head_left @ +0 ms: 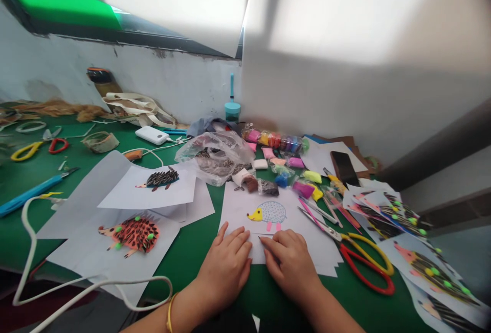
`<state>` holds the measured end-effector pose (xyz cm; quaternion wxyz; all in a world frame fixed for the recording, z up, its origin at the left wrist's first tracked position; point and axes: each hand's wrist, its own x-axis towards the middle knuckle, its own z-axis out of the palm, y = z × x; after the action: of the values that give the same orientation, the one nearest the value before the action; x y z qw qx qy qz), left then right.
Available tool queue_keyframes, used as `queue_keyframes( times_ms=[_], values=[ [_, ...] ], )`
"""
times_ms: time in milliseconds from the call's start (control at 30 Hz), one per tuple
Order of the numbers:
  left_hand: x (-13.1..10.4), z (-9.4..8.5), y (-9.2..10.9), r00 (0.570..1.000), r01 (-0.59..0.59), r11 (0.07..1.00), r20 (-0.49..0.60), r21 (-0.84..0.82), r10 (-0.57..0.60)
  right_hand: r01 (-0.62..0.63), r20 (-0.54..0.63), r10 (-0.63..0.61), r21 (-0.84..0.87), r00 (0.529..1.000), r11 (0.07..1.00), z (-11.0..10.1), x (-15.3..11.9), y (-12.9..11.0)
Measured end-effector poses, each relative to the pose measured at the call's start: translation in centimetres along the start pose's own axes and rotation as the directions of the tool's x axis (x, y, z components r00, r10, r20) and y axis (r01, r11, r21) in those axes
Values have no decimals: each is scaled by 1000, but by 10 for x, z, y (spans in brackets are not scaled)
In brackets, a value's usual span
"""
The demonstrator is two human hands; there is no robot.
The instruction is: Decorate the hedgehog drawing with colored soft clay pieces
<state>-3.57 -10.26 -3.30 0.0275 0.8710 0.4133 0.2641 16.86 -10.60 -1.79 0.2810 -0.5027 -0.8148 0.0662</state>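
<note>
The left hand point(226, 261) lies palm down and free at the near edge of the paper sheet point(235, 211), probably for keeping it steady; the right hand point(288, 259) bends beside it, and I cannot tell if it pinches something. Beyond the fingertips, on this sheet, the hedgehog picture point(271, 214) shows yellow face, blue-marked pale body and pink legs, before coloured packets point(267, 187).

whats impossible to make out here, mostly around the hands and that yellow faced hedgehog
Head view: the small dark thing by the right hand's index fingertip, too small to identify.
Head view: parts of the paper below the yellow-faced hedgehog, covered by the left hand and right hand.
Head view: the lowest hedgehog picture at far right, cut off by the bottom edge.
</note>
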Motion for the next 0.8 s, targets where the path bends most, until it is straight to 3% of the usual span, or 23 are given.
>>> queue_keyframes(
  times_ms=[800],
  values=[
    [1, -3, 2, 1000, 3, 1000, 14, -3, -3, 18, 38, -16, -32, 999, 999, 0, 0, 1]
  ],
)
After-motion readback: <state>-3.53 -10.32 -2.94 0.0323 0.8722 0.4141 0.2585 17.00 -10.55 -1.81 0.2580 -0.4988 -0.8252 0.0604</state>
